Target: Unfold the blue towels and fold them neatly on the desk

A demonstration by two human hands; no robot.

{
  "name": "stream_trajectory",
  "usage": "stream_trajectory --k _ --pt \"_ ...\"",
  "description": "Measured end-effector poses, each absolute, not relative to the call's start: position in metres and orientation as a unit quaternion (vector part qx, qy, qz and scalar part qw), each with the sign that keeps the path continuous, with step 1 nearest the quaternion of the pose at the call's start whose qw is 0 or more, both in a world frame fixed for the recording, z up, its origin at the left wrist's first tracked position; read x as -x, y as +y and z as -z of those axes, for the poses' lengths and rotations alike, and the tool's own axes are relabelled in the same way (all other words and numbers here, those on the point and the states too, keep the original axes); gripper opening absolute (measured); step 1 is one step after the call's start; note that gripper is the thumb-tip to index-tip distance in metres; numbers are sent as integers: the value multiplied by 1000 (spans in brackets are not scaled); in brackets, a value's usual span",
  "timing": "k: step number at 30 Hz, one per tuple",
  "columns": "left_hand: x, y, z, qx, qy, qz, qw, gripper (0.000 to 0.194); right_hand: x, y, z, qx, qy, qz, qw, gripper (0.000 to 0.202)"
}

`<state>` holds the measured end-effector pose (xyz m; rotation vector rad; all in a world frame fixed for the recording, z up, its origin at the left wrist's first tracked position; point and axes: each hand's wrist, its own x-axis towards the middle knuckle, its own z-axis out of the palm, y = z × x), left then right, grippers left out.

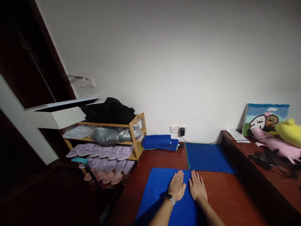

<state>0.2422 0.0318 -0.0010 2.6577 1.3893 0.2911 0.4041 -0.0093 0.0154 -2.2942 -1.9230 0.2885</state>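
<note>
A blue towel (157,188) is spread on the reddish-brown wooden table in front of me. My left hand (177,185) lies flat on it near the far edge, fingers stretched out and pointing away; a watch (169,197) is on that wrist. Beside it, my right hand (197,185) rests palm down along the towel's right side, its fingers extended too. Neither hand grips anything. Beyond my hands a second blue towel (209,157) with a green edge lies flat. Folded blue towels (160,142) sit stacked at the table's back left.
Left of the table stands a wooden rack (131,131) with slippers (115,153), plastic-wrapped bundles, a black bag (109,111) and a white box (63,117). A black plug (182,131) trails a cable rightward. On the raised right surface are plush toys (277,144) and a fuzzy picture (268,117).
</note>
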Motion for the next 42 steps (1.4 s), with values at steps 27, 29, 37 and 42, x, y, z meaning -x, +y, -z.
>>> stream_trajectory --k 27,29,37,42 --pt "-91 63 -15 -804 589 -79 4 67 -403 -10 -10 766 -634 -82 62 71" --pt "-95 61 -21 -803 591 -77 2 69 -403 -9 -10 765 -634 -87 70 71" --pt "-211 29 -23 -888 437 -136 49 66 -404 -10 -12 759 -640 -88 77 70" --pt "-261 18 -6 -891 420 -147 87 67 -406 -10 -10 745 -659 -82 64 66"
